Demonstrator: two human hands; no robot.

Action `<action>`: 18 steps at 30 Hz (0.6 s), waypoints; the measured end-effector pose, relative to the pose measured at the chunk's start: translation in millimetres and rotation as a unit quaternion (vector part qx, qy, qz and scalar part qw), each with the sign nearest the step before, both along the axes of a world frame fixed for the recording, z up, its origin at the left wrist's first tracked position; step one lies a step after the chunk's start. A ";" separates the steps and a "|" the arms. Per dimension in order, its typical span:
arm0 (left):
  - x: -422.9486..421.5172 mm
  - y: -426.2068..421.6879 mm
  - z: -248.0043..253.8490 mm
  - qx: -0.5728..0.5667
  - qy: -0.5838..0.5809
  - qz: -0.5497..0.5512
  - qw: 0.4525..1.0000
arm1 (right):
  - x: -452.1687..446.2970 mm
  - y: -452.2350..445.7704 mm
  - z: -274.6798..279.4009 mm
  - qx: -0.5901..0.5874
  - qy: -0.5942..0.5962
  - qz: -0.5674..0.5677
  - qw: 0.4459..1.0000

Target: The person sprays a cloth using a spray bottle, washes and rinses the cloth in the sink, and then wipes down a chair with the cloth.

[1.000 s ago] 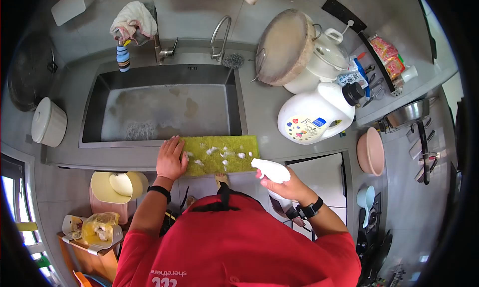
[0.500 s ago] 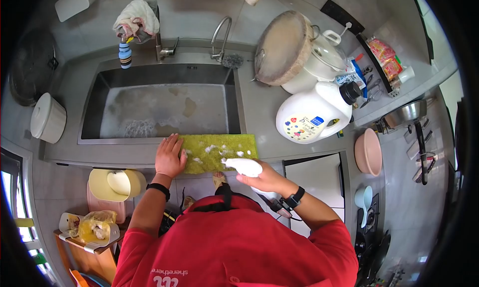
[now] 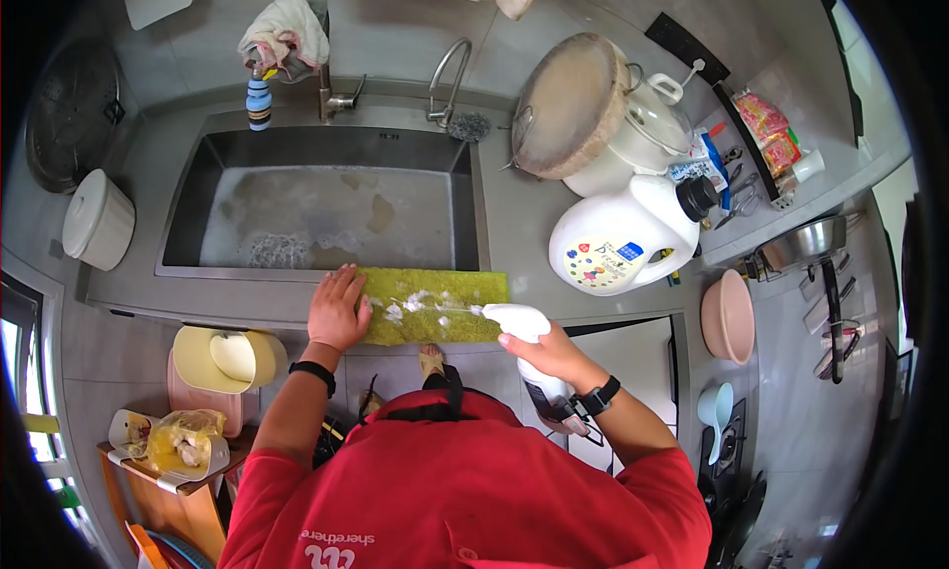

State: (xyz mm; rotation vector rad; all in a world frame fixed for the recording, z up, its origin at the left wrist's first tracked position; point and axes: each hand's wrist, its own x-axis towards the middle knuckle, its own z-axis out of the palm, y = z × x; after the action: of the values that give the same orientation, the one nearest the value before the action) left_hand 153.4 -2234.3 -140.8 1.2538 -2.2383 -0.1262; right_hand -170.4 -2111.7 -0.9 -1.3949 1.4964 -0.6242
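Your right hand (image 3: 550,356) is wrapped around the neck of a spray bottle (image 3: 519,320), the thumb pressed along its side; you hold it tilted, with the nozzle pointing left over the yellow-green cloth (image 3: 440,280). The bottle's head is smooth and plain white, its upper body is white too, and its lower part is partly hidden by your wristwatch (image 3: 596,399). Where your trigger finger sits, you cannot tell from this angle. The cloth lies spread out on the counter (image 3: 227,297), just in front of the sink (image 3: 326,272), a long rectangle with a fuzzy nap and a near side reaching the counter's front edge. White foam (image 3: 415,300) dots its middle in uneven clumps, thickest left of centre, and a thin white streak runs from the nozzle toward them. Your left hand (image 3: 339,307) rests flat at the cloth's left end, fingers extended and gripping nothing.
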 end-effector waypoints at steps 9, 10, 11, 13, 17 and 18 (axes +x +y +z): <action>-0.4 -0.5 0.7 0.003 0.002 -0.011 1.000 | -17.7 22.0 -2.4 -0.027 0.019 -0.001 0.999; -0.4 -0.6 -0.5 0.004 0.005 -0.010 1.000 | -19.4 23.8 -3.2 -0.028 0.018 -0.004 0.999; -0.8 -1.0 -1.0 0.005 0.007 -0.008 1.000 | -22.8 24.9 -3.9 -0.010 0.001 -0.023 1.000; -1.0 -0.6 0.2 0.004 0.008 -0.010 1.000 | -26.7 27.7 -3.5 0.009 -0.019 -0.046 0.999; -1.9 0.1 2.3 0.008 0.016 -0.014 1.000 | -33.1 33.3 0.8 0.050 -0.032 -0.016 0.998; -1.7 -0.3 2.2 0.007 0.015 -0.016 1.000 | -35.0 34.7 0.6 0.066 -0.011 -0.013 0.998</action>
State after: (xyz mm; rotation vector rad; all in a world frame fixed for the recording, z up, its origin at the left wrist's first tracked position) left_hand 151.7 -2234.5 -138.5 1.2168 -2.2360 -0.1729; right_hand -205.4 -2077.0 -0.2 -1.2644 1.5130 -0.5455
